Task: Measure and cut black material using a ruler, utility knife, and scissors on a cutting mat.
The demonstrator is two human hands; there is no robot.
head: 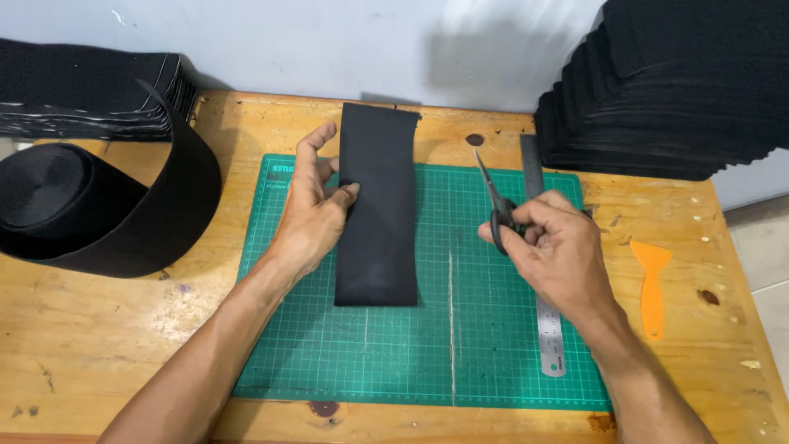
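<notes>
A wooden workbench (107, 345) was seen from above, with a green cutting mat (493, 329) laid across its middle. A tall stack of black cut pieces (674, 82) was piled at the far right, a lower stack (82, 90) at the far left, and a large roll of black band (99, 214) stood just in front of that. A black strip (380, 222) was laid lengthwise on the mat, its far end reaching onto bare wood. Its left edge was pinned by the left hand (312, 218), thumb on the cloth and fingers spread wide. Scissors (496, 201) were held in the right hand (559, 251), fingers closed through the handles; the blades looked closed, though that was hard to make out. A steel ruler (546, 329) lay partly under that hand, and an orange scraper (652, 288) lay near the right edge.

The strip was judged light, limp and slightly stretchy, so it is best held flat near an edge.
</notes>
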